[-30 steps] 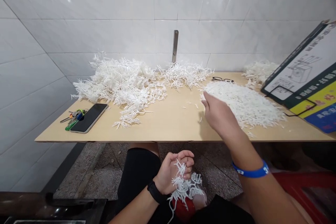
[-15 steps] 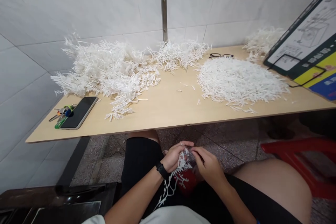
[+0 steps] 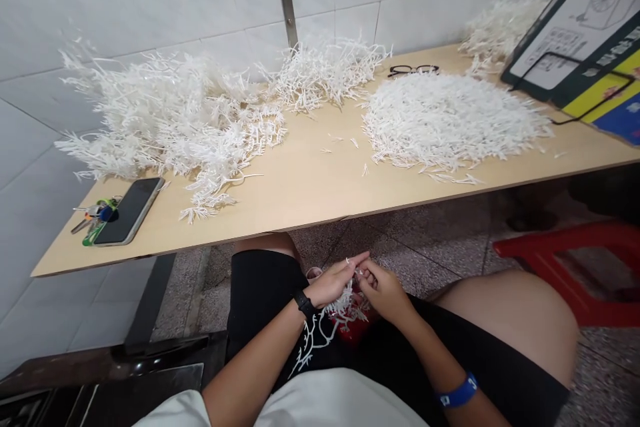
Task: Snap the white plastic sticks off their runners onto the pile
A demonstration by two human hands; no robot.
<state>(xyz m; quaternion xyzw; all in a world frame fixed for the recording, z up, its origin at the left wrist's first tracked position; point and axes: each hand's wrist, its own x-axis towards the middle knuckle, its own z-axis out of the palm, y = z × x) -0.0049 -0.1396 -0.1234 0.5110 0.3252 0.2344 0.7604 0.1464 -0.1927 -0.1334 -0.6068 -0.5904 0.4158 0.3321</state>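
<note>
Over my lap, my left hand (image 3: 334,282) is closed on a bunch of white branched plastic pieces (image 3: 315,340), which hangs below it across my shorts. My right hand (image 3: 384,288) touches its fingertips to the left fingers, pinched at the top of the bunch; what lies between them is too small to make out. On the table (image 3: 300,193), a tall tangle of white branched pieces (image 3: 175,113) stands at the left, with a smaller tangle (image 3: 325,73) behind the middle. A flat heap of small loose white pieces (image 3: 450,120) lies to the right.
A phone (image 3: 130,210) and keys (image 3: 97,213) lie at the table's left end. Glasses (image 3: 414,70) rest behind the loose heap. A printed box (image 3: 575,33) leans at the right, with another white tangle (image 3: 500,27) beside it. A red stool (image 3: 575,247) is below right.
The view has shifted, so the table sits higher and further left. My right hand has moved in against my left fingers, and a blue wristband now shows on the right wrist.
</note>
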